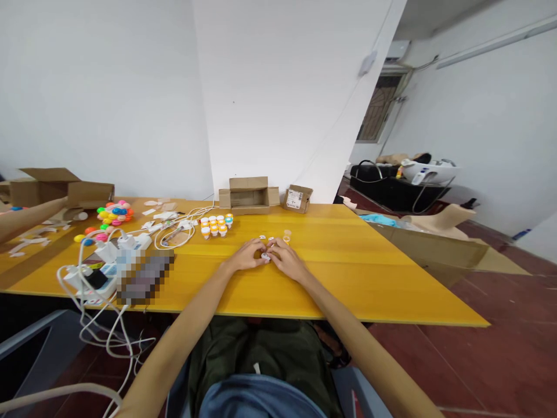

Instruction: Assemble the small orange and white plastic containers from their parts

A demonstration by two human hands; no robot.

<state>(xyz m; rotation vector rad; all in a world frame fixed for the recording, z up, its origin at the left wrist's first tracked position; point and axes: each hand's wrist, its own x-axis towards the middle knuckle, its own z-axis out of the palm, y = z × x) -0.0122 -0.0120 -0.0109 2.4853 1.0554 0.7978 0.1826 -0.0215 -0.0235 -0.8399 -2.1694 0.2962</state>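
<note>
"Where's the small white piece (266,256)?"
"Between the left hand (248,256) and right hand (285,260), by the tabletop (343,255). Both hands' fingers pinch it."
"How hard?"
"Softly, I think. Keep it low and steady."

White piece (265,256) I hold: smooth, plastic-looking. Tabletop (348,278) under it: smooth, faint sheen. My eleven o'clock: small bottles (216,226), shiny plastic. Twelve: open box (249,200), matt cardboard. Lap: soft matt cloth (278,354).

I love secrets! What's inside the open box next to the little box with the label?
Only brown cardboard walls show inside the open box. Its front edge covers the bottom, so I can't tell.
</note>
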